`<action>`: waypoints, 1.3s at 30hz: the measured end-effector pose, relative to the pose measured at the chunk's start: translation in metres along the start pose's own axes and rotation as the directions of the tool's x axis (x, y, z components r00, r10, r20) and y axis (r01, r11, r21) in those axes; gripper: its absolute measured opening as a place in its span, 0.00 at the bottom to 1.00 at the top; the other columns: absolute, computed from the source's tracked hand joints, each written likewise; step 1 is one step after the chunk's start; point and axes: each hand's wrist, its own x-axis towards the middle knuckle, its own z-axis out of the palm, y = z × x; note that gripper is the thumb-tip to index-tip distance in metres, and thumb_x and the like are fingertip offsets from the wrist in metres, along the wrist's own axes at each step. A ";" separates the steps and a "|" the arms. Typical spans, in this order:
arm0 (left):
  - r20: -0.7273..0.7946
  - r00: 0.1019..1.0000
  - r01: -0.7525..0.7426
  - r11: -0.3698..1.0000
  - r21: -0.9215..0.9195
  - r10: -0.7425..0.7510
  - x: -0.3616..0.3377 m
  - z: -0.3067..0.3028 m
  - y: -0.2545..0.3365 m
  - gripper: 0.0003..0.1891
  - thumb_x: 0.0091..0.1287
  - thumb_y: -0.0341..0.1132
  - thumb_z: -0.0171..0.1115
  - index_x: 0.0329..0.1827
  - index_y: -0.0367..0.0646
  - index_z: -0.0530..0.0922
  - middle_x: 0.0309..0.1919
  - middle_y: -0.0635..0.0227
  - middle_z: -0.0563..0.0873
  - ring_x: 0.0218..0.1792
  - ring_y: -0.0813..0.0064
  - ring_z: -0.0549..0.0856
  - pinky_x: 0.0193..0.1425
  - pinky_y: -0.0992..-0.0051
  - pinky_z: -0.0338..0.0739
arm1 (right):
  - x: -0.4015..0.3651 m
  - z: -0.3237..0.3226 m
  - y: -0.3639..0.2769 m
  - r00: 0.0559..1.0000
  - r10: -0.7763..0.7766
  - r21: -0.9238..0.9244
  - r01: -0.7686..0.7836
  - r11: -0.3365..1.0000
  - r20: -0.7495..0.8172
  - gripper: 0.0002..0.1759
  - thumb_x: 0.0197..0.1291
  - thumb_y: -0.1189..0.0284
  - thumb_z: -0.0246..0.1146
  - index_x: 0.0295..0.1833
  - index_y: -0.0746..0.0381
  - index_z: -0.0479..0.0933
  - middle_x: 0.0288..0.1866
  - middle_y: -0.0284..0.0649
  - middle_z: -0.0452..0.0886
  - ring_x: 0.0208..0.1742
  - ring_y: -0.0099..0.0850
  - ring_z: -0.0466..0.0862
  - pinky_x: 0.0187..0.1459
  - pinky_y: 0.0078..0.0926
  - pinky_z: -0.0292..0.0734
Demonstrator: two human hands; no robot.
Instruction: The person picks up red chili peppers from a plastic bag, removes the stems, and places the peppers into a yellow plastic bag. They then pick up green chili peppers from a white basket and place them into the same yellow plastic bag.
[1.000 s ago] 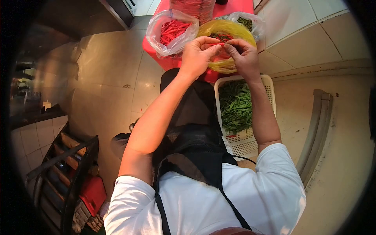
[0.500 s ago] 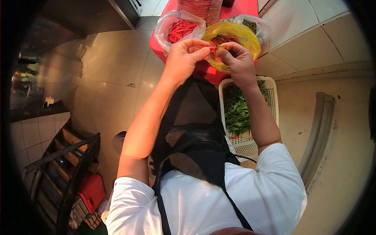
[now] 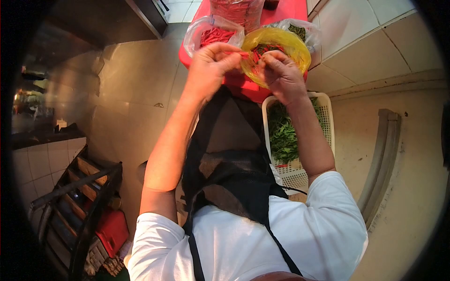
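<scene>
My left hand [image 3: 212,65] pinches a red chili pepper [image 3: 243,55] between thumb and fingers, its tip pointing right. Just across from it, my right hand [image 3: 284,75] is closed in a pinch; whatever it holds is too small to make out. Behind my right hand sits a yellow plastic bag [image 3: 297,40], spread open, with red chilies and green stems [image 3: 267,48] inside. A clear bag of red chilies [image 3: 216,35] stands behind my left hand. Both bags rest on a red stool or table top [image 3: 279,16].
Below my right forearm stands a white perforated basket [image 3: 323,122] with green leaves [image 3: 282,136]. Another clear bag with green bits [image 3: 297,32] is at the back right, beside the tiled wall [image 3: 370,51]. A dark-railed step unit [image 3: 77,187] stands at lower left.
My hands have moved apart. The chili, earlier held between both, is now in my left hand only, shifted slightly left. My right hand has let go of its stem end.
</scene>
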 end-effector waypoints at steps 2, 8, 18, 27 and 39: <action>-0.100 0.956 -0.201 0.864 0.462 0.275 0.026 -0.021 -0.003 0.07 0.61 0.29 0.70 0.41 0.37 0.87 0.33 0.62 0.89 0.35 0.72 0.88 0.43 0.70 0.81 | 0.011 -0.030 -0.014 0.985 -0.161 -0.348 0.131 0.928 -0.060 0.06 0.68 0.71 0.65 0.45 0.62 0.81 0.32 0.30 0.81 0.29 0.18 0.76 0.32 0.18 0.73; 0.268 0.946 -0.300 0.179 0.937 0.183 0.082 -0.046 -0.005 0.11 0.58 0.29 0.69 0.43 0.38 0.87 0.38 0.44 0.86 0.43 0.48 0.87 0.49 0.61 0.81 | 0.072 -0.107 -0.089 0.844 -0.526 -0.968 0.036 0.250 -0.104 0.11 0.62 0.67 0.69 0.45 0.63 0.85 0.34 0.37 0.87 0.35 0.24 0.84 0.38 0.23 0.78; 0.143 0.984 -0.150 0.065 0.987 0.104 0.108 -0.042 0.009 0.11 0.52 0.34 0.76 0.33 0.36 0.85 0.30 0.47 0.87 0.39 0.48 0.88 0.46 0.57 0.82 | 0.105 -0.138 -0.105 0.762 -0.633 -0.956 -0.072 -0.286 0.132 0.13 0.63 0.66 0.62 0.47 0.61 0.84 0.42 0.52 0.85 0.45 0.51 0.85 0.50 0.43 0.79; 0.224 0.930 -0.294 0.223 0.929 0.291 0.093 0.015 0.018 0.17 0.57 0.43 0.74 0.36 0.36 0.85 0.29 0.49 0.87 0.34 0.50 0.87 0.41 0.58 0.81 | 0.096 -0.101 0.001 0.987 -0.119 -0.948 0.068 -0.310 0.109 0.14 0.59 0.66 0.68 0.48 0.62 0.82 0.44 0.54 0.84 0.47 0.51 0.84 0.50 0.46 0.77; 0.137 0.990 -0.076 0.653 0.753 -0.044 0.052 0.038 -0.027 0.16 0.60 0.41 0.72 0.43 0.37 0.86 0.34 0.48 0.88 0.40 0.51 0.88 0.47 0.59 0.81 | 0.090 -0.101 -0.005 1.000 -0.018 -0.995 -0.012 -0.095 -0.011 0.18 0.54 0.68 0.72 0.48 0.65 0.81 0.40 0.46 0.86 0.43 0.44 0.85 0.46 0.40 0.78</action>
